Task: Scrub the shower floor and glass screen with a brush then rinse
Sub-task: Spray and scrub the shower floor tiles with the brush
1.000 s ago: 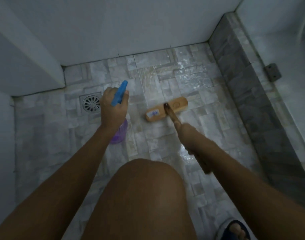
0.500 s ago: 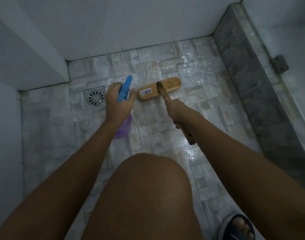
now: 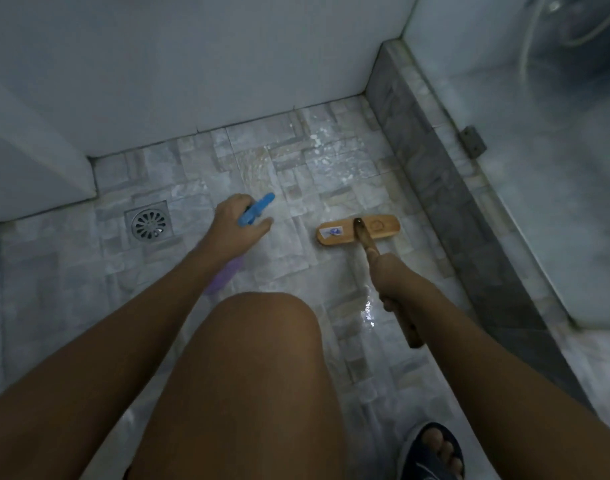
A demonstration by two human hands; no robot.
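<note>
A wooden scrub brush [image 3: 359, 229] with a long handle lies head-down on the wet, pale stone-tiled shower floor [image 3: 296, 174]. My right hand [image 3: 391, 278] grips the handle partway along, and the handle's end sticks out behind my wrist. My left hand [image 3: 236, 225] holds a spray bottle [image 3: 256, 209] by its blue trigger head; the purple body shows under my forearm. The glass screen [image 3: 538, 202] stands on the right above a grey stone kerb [image 3: 445, 188].
A round metal drain [image 3: 148, 224] sits in the floor to the left of my left hand. White walls close the back and left. My bent knee fills the lower middle, and my sandalled foot [image 3: 435, 452] is at the bottom right. A hinge [image 3: 473, 140] sits on the screen.
The brush head has moved from beside the spray bottle back to the right and nearer to me. My left hand with the bottle has stayed near the drain.
</note>
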